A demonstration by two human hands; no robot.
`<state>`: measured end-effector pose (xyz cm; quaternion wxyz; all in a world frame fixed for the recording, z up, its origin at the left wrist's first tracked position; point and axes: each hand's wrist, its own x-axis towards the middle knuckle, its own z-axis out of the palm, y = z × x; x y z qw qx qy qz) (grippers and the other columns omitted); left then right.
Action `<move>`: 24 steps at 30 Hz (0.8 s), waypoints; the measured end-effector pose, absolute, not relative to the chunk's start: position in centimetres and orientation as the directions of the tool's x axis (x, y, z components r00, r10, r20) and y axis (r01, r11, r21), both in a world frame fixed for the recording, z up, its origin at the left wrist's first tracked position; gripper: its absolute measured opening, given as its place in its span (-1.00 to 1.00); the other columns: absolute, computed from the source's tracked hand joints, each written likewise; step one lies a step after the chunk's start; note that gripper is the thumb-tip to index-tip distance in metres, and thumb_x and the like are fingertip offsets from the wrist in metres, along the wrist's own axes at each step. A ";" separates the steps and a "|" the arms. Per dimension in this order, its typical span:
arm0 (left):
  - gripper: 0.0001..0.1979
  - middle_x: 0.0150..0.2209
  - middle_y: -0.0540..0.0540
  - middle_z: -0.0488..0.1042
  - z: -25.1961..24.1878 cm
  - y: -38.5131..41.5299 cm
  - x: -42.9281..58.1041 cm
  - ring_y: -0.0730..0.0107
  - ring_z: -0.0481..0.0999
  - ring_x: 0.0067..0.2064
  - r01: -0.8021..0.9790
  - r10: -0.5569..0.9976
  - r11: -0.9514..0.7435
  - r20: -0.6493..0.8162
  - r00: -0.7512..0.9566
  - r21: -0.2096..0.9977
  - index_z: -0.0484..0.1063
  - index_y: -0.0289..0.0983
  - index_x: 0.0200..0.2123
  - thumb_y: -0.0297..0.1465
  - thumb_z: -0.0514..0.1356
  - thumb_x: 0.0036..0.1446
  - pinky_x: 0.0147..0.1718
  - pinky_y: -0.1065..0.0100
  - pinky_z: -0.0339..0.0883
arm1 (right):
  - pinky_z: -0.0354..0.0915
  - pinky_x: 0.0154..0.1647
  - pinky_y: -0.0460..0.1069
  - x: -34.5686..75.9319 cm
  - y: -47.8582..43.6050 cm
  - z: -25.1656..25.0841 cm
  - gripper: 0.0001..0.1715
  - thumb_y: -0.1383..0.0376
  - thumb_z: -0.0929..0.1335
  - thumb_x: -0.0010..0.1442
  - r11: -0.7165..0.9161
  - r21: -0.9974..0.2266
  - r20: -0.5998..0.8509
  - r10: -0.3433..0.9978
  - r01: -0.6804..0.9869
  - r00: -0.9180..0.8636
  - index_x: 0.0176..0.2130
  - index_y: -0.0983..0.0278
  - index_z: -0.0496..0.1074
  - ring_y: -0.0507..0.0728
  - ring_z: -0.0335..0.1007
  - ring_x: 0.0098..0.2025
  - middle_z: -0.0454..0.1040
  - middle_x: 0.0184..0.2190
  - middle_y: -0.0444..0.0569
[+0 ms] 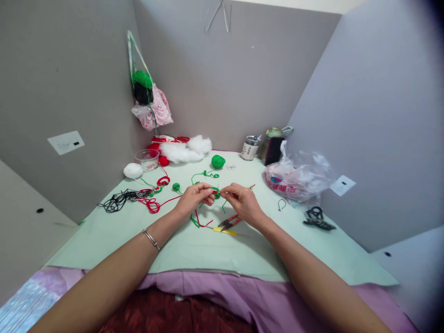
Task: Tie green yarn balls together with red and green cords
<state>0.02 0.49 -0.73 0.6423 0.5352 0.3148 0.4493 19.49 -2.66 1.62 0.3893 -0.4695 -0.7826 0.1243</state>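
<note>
Between my fingertips is a small green and red crochet piece (216, 193), partly hidden by them. My left hand (197, 198) pinches its left side. The thumb and forefinger of my right hand (242, 202) close on its right edge; a strand of green yarn hangs just below. Thread snips (230, 222) with red handles lie under my right hand, across a yellow-handled crochet hook (225, 231). Red yarn (152, 206) trails over the table on the left, towards my left hand. Just behind that hand is a small green ball (176, 187).
A green yarn ball (218, 161) sits behind my hands. Black cord (121, 200), a white ball (132, 170), a clear tub (147, 160) and white stuffing (185, 149) occupy the left. A can of pens (250, 148), phone (274, 151), plastic bag (294, 178) and claw clip (318, 221) stand right.
</note>
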 end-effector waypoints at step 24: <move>-0.64 -0.42 -0.04 0.53 -0.6 0.0 0.4 0.47 0.51 -0.45 -0.249 0.887 0.105 0.022 0.461 0.963 0.36 -0.32 -0.28 -0.24 0.38 -0.02 -0.35 0.38 0.38 | 0.18 -0.36 -0.06 18.2 -3.7 1.0 -0.86 0.30 0.16 0.34 0.512 -0.515 0.437 0.847 0.687 -0.303 -0.12 0.20 0.24 0.07 0.38 -0.38 0.46 -0.32 -0.07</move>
